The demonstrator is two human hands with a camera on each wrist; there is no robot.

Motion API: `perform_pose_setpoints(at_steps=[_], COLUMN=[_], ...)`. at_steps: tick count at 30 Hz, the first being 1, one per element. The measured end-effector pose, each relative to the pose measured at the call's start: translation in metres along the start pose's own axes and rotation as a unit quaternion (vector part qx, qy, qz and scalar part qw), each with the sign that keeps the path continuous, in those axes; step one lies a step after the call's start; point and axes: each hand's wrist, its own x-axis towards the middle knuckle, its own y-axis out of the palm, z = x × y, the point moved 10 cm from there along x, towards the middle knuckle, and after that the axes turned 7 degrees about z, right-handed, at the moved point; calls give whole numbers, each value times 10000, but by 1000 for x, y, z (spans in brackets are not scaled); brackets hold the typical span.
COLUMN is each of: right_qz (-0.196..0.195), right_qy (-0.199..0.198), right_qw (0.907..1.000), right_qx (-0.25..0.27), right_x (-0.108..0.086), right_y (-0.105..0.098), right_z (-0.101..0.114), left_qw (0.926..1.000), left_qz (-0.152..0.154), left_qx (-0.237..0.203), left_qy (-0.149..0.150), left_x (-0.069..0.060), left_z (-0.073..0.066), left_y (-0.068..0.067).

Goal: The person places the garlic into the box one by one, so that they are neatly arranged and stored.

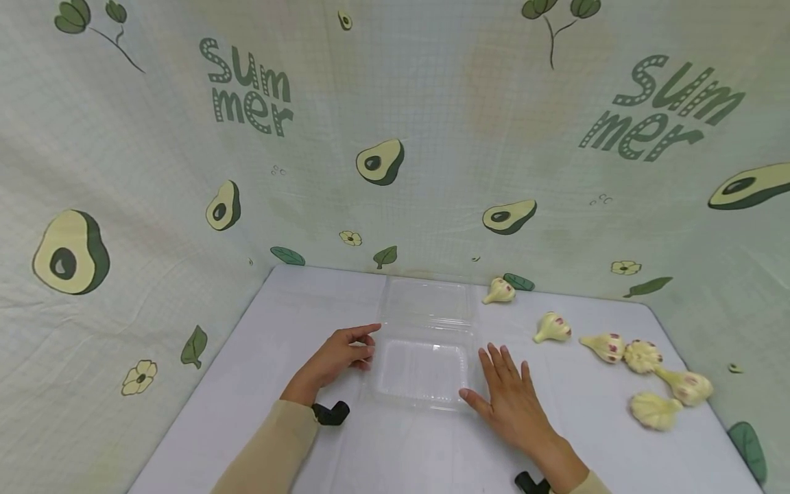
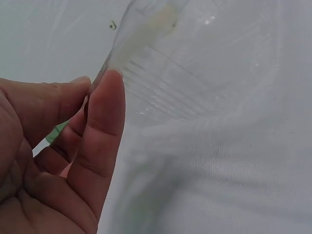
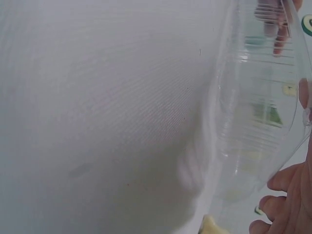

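Observation:
A clear plastic clamshell container (image 1: 422,367) lies opened out on the white table, its lid (image 1: 427,302) folded back toward the far edge. At its left side, my left hand (image 1: 338,357) pinches the rim between thumb and finger; the left wrist view shows the thin plastic edge (image 2: 108,63) between them. My right hand (image 1: 515,405) is spread along the container's right side with straight fingers, the thumb at the near right corner. In the right wrist view, fingertips (image 3: 280,180) rest against or very near the clear wall (image 3: 253,117); exact contact is hard to tell.
Several garlic bulbs lie to the right: one bulb (image 1: 498,291) by the lid, another bulb (image 1: 552,327) nearer, and a cluster with a front bulb (image 1: 655,410) near the table's right edge. A printed cloth (image 1: 432,137) hangs behind and beside the table (image 1: 296,302).

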Motion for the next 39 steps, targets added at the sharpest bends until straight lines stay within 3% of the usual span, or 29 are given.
perform_pose_setpoints(at_steps=[12,21,26,32,39], right_qz=[-88,-492,-530,-1053,-1370], right_qy=[-43,-262,-242,62,876], right_qw=[9999,9984,9983,9939,9852], right_qx=[-28,-126,-37,312,535], right_x=[-1,-3,-3,-1,10], right_y=[-1,-8,-9,-22,-51], right_z=[0,3,-2,-26,-80], left_qw=[9998,9997,9997,9997,9996], left_qz=[-85,-107,-110,-78,-89], left_qx=[-62,-96,-80,-60,-66], left_qy=[-184,-194,-192,-214,-249], left_x=[-3,-3,-3,-5,-4], left_z=[0,1,2,1,0], left_y=[-1,0,-1,1,1])
